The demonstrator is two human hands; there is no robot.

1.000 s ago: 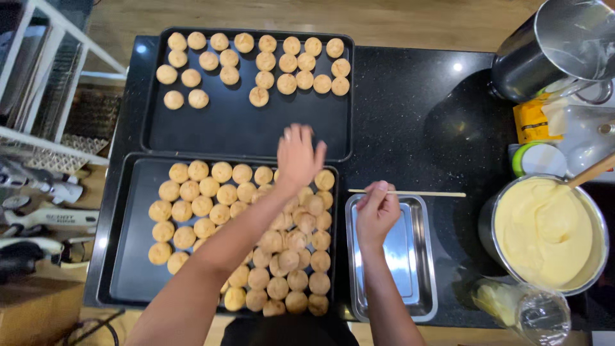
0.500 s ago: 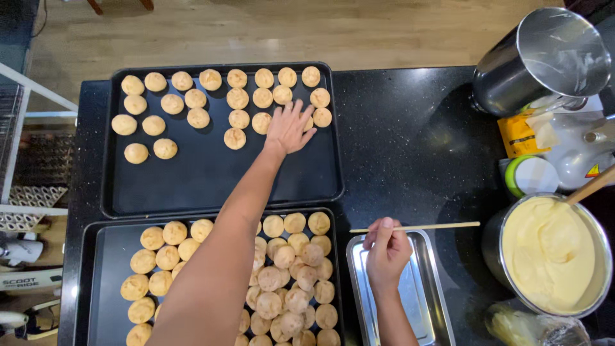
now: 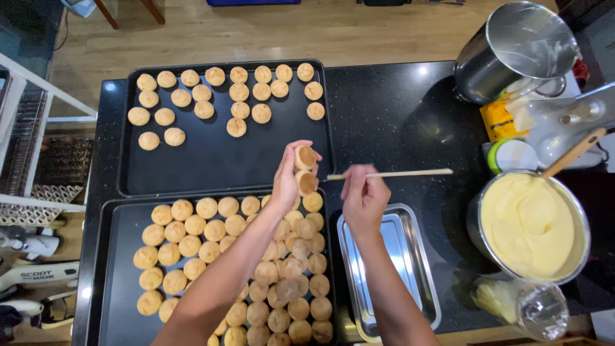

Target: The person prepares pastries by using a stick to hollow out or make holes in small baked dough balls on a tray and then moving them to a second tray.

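My left hand (image 3: 289, 176) holds two small round golden pastry puffs (image 3: 305, 170), one above the other, over the gap between two black baking trays. My right hand (image 3: 364, 197) grips a thin wooden stick (image 3: 391, 173) whose left tip touches the lower puff. The far tray (image 3: 211, 160) carries several puffs set out in rows along its back. The near tray (image 3: 122, 230) is crowded with several puffs, some piled up.
An empty steel pan (image 3: 391, 269) lies under my right wrist. A pot of yellow cream (image 3: 530, 227) with a wooden spoon stands at right, a big steel pot (image 3: 512, 51) behind it, a filled piping bag (image 3: 512, 301) in front. A white rack (image 3: 32, 141) stands at left.
My left hand has drawn back from the far tray and now holds two puffs above the trays' gap. My right hand has lifted the stick so its tip meets the lower puff.
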